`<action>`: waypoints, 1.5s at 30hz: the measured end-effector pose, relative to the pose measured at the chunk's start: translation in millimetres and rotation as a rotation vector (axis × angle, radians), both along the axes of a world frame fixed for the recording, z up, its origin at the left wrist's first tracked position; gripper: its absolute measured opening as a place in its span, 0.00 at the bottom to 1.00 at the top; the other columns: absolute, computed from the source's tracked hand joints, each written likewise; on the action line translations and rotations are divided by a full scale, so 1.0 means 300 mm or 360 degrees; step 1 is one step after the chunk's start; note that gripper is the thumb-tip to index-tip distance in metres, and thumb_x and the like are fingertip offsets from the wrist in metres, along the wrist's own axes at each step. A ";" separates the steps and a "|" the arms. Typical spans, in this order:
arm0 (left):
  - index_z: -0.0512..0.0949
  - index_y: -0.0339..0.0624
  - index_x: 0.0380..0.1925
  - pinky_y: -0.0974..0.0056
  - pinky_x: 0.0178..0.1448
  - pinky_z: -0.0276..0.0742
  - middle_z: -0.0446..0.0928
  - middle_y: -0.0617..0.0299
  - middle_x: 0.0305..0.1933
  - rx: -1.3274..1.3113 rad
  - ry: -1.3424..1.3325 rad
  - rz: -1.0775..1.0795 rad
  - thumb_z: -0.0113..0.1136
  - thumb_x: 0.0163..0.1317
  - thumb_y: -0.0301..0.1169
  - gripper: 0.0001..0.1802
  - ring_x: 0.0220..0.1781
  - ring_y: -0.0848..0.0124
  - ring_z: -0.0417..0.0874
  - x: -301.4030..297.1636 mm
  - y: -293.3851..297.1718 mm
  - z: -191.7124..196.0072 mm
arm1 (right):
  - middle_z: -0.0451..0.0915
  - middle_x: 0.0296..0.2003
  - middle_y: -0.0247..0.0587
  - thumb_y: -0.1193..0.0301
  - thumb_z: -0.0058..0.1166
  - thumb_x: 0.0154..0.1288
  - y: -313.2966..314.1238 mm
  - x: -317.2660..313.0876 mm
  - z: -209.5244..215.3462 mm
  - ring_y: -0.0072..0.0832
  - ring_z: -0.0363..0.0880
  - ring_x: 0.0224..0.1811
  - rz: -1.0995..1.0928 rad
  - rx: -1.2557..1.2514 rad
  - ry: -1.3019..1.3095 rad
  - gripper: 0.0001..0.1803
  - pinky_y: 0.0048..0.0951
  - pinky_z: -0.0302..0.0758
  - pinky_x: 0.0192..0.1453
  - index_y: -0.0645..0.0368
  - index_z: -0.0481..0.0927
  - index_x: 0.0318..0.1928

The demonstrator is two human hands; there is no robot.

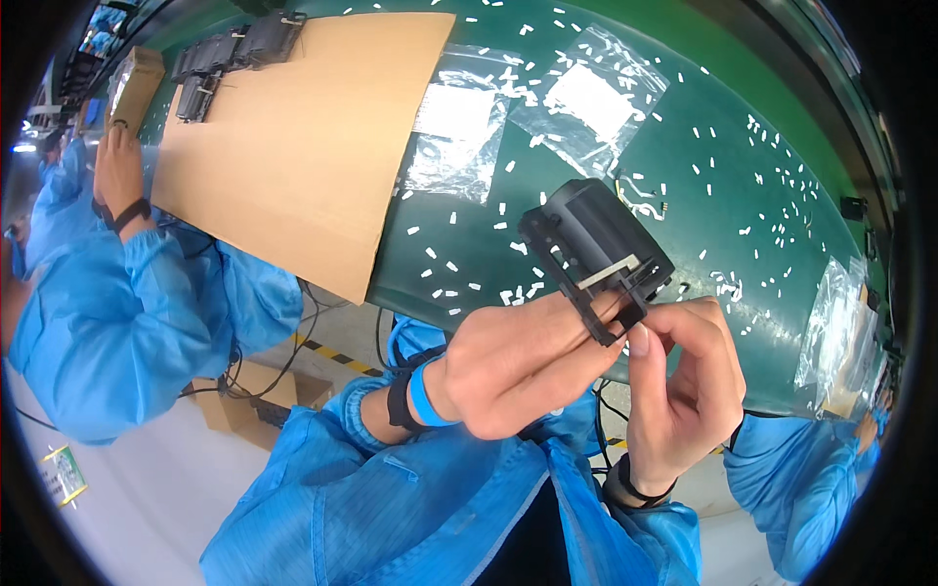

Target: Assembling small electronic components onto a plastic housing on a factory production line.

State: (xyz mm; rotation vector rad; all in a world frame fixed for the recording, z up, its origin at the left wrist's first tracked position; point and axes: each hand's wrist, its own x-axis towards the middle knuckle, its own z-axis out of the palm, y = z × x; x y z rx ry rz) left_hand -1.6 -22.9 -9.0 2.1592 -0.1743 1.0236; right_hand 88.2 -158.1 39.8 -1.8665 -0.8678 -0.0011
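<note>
Over the table's near edge, my left hand (pixel 518 366) grips a black plastic housing (pixel 601 230) with a rounded body and an open frame at its lower end. A pale strip (pixel 608 272) lies across that frame. My right hand (pixel 689 381) is closed in a pinch, thumb and forefinger meeting at the frame's lower right corner. Whatever sits between those fingertips is too small or hidden to name. Just beyond the housing lies a short bundle of thin wires (pixel 640 202) with a connector.
Many small white pieces are scattered over the green table (pixel 674 156). Clear plastic bags (pixel 454 137) lie beside a brown cardboard sheet (pixel 303 137), which bears several black housings (pixel 239 49) at its far end. People in blue sit at left (pixel 147 313) and right (pixel 796 488).
</note>
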 end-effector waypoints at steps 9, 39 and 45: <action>0.83 0.29 0.41 0.61 0.40 0.86 0.83 0.39 0.47 -0.0090 0.0050 -0.0061 0.69 0.50 0.16 0.16 0.42 0.52 0.89 0.015 0.016 -0.028 | 0.80 0.27 0.40 0.88 0.64 0.50 0.003 0.009 -0.008 0.29 0.74 0.25 -0.0057 -0.0178 0.0062 0.11 0.26 0.69 0.29 0.66 0.82 0.35; 0.85 0.36 0.37 0.65 0.37 0.85 0.86 0.46 0.38 -0.0457 0.0205 0.0075 0.72 0.48 0.15 0.14 0.35 0.57 0.90 0.002 -0.036 0.000 | 0.80 0.28 0.40 0.88 0.64 0.49 -0.016 0.030 -0.015 0.28 0.73 0.26 -0.0013 0.0094 0.0365 0.10 0.24 0.66 0.30 0.66 0.82 0.33; 0.83 0.29 0.36 0.68 0.37 0.84 0.86 0.48 0.34 -0.0790 0.0237 0.0140 0.70 0.50 0.12 0.12 0.33 0.65 0.89 0.013 -0.047 0.036 | 0.78 0.29 0.38 0.87 0.66 0.42 -0.025 0.056 -0.006 0.28 0.73 0.28 0.0093 -0.0072 -0.0268 0.18 0.27 0.68 0.31 0.63 0.86 0.38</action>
